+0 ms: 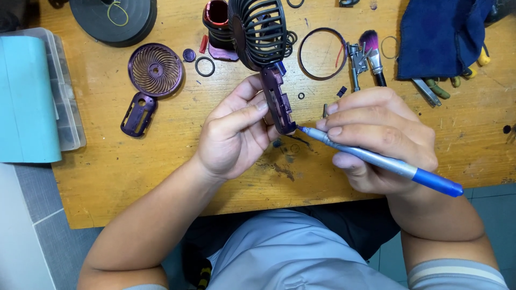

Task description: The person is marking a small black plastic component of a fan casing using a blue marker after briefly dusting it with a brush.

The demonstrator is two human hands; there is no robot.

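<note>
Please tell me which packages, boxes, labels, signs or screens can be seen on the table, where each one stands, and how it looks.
Clear plastic organiser box: left end of the wooden table, rectangular, see-through, small compartments inside.
Pale turquoise case: lying on that box, flat, rectangular, with rounded edges.
No labels, signs or screens show.

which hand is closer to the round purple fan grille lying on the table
Left. The left hand, holding the small fan, sits just right of the purple grille. The right hand, holding the screwdriver, is farther right, beyond the fan.
</note>
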